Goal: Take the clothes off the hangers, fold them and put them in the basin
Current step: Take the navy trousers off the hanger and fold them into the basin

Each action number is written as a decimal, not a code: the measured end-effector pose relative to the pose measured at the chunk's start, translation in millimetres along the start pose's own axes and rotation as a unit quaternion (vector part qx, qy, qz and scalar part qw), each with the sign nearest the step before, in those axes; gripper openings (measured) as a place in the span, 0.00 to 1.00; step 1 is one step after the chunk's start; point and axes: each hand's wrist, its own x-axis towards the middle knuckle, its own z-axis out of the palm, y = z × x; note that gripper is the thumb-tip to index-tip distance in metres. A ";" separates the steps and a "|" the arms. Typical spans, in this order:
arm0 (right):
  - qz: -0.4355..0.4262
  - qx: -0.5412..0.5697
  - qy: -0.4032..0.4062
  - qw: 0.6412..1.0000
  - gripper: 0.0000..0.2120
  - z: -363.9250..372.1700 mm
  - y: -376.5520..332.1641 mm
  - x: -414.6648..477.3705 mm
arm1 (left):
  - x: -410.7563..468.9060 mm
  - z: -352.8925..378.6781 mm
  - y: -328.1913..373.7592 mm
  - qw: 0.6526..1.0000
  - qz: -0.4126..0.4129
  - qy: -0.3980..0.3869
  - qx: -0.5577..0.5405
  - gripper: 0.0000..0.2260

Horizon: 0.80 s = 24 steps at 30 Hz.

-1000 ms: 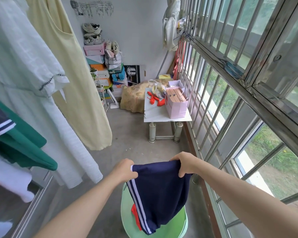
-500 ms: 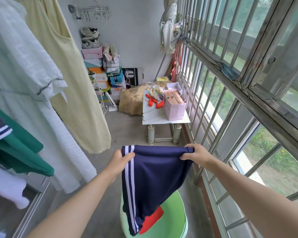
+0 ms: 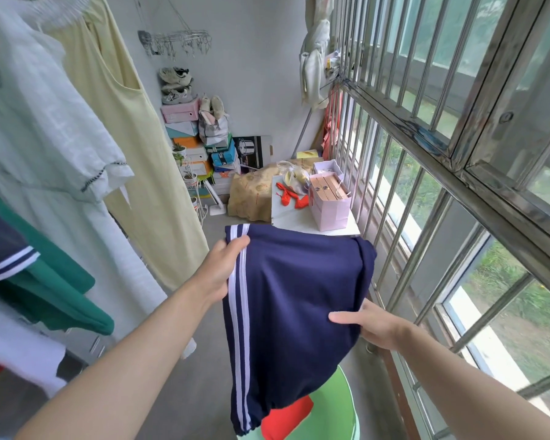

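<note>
Hanging between both hands: navy striped garment (image 3: 292, 296), long axis 12 to 6, stripes vertical, gathered hem at 6. Left hand (image 3: 218, 271) pinches its 10 o'clock corner. Right hand (image 3: 372, 325) grips the 3 o'clock edge, thumb in front, fingers hidden behind the cloth. Green basin (image 3: 340, 408) sits below at 6, largely covered and cut off, with red cloth (image 3: 286, 417) inside.

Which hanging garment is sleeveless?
The pale yellow dress: open armhole, no sleeve. The white dress beside it has a short, trimmed sleeve.
</note>
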 end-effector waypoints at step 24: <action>0.008 0.204 0.146 0.968 0.17 17.8 -85.8 7.4 | -6.4 -9.0 -69.1 0.964 -0.160 -0.174 -0.125 0.22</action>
